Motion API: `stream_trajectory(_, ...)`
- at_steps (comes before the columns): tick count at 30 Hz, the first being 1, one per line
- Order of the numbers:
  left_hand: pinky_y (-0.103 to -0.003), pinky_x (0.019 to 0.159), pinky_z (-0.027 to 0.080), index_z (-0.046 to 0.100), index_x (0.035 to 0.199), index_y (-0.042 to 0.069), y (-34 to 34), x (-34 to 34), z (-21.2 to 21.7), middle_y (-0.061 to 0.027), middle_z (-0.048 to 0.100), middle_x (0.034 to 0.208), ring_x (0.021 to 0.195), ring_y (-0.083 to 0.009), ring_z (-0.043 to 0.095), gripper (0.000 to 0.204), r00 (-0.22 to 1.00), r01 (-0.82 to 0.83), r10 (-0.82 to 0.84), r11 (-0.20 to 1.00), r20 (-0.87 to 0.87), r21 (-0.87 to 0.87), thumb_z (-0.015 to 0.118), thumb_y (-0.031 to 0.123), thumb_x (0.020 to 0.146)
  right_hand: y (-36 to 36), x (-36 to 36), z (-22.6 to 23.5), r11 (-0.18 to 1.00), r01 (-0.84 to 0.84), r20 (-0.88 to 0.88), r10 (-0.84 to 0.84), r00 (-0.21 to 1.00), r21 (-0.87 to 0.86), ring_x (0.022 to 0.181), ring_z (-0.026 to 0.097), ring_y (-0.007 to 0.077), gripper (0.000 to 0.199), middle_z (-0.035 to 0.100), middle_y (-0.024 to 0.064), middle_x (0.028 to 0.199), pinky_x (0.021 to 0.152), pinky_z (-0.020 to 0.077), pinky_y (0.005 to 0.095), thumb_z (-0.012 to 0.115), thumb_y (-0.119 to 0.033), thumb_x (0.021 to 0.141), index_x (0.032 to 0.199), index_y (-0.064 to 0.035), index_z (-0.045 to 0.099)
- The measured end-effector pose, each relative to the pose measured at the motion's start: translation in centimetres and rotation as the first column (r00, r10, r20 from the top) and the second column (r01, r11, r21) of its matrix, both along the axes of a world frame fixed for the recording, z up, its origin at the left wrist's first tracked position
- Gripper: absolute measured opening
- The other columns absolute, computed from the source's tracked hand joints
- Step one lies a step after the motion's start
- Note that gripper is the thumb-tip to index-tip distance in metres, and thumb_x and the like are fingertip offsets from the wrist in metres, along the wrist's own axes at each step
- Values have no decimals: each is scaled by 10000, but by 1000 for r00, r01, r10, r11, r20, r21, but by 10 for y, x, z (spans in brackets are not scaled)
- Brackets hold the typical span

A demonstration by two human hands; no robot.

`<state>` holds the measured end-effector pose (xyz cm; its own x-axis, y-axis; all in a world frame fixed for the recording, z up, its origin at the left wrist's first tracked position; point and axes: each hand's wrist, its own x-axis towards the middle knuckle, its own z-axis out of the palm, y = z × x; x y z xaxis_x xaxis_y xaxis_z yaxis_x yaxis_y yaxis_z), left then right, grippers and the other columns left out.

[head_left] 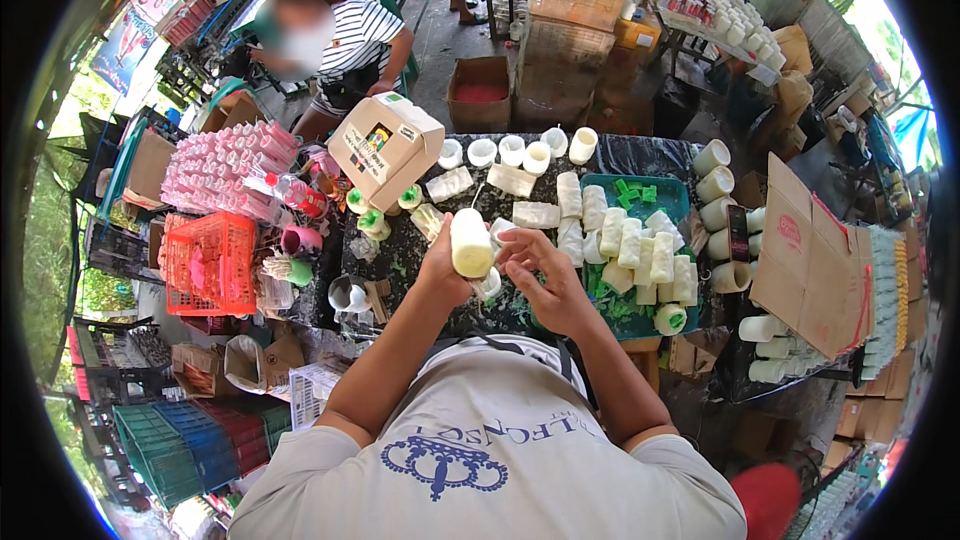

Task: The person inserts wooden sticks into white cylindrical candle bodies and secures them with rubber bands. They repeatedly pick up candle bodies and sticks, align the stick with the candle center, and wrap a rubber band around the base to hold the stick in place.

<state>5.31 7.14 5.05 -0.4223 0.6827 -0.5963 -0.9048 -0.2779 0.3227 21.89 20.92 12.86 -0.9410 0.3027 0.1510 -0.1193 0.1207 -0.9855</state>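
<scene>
My left hand [440, 267] is wrapped round a pale cream candle [472, 243] with a thin wick standing up from its far end. Just to its right is my right hand [545, 275], fingers spread and bent, holding nothing that I can see. A small white piece [488, 286] shows below the candle, partly hidden by it. Several white wax cylinders lie beyond my hands, such as a rough-sided one [511, 180]. To the right, a green tray [597, 190] bears many cream candles with uneven sides and bright green pieces [636, 192].
A cardboard box [386, 148] stands at the table's far left, near a red basket [210, 266] and stacked pink cups [225, 165]. Cream cylinders [715, 185] line the right edge beside a phone [738, 232] and a large cardboard sheet [810, 260]. A person [350, 35] in stripes is across the table.
</scene>
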Motion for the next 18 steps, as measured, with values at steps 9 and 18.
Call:
stream_trajectory(9, -277, 531, 427, 660, 1198, 178, 7, 12, 16, -17, 729, 1006, 858, -137, 694, 631, 994, 109, -112, 972, -2, -210, 231, 635, 1128, -22, -16, -4, 930, 284, -101, -267, 958, 232, 900, 708, 242, 141, 694, 112, 1030, 828, 545, 358, 765, -41, 911, 1033, -46, 695)
stream_trajectory(18, -335, 947, 603, 554, 1398, 131, 15, 32, 3, -91, 705, 1260, 1137, -237, 720, 626, 978, -89, 72, 993, -195, -77, 356, 650, 1110, -22, -20, 10, 609, 39, 137, -241, 961, 792, 1343, 541, 337, 252, 651, 167, 1384, 1135, 387, 459, 803, -253, 825, 1037, -120, 836)
